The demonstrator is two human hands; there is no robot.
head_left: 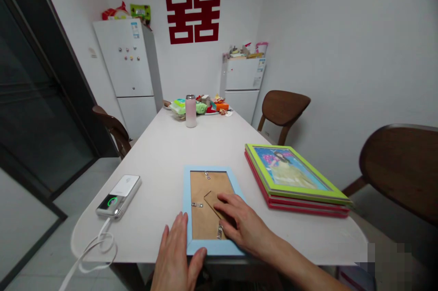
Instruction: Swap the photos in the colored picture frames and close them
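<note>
A light blue photo frame (pixel 187 190) lies back side up on the table near its front edge. Its brown backing board (pixel 201 181) has small metal clips along the edges, and a narrow stand flap (pixel 212 198) slants across its middle. My left hand (pixel 178 250) is open, fingers straight along the frame's left edge and thumb by the lower left corner. From the right, my right hand (pixel 241 222) reaches over the backing, open, with bent fingers apart and resting at the stand flap. Its thumb is beside the lower metal clip (pixel 219 231); the fingers cover the board's right part.
Right of the frame, several picture frames are stacked, a green one (pixel 304 195) on top of red ones (pixel 308 209). A power bank (pixel 119 195) with a white cable (pixel 102 241) lies left. A pink bottle (pixel 190 113) stands far back. Brown chairs (pixel 284 106) flank the table (pixel 153 154).
</note>
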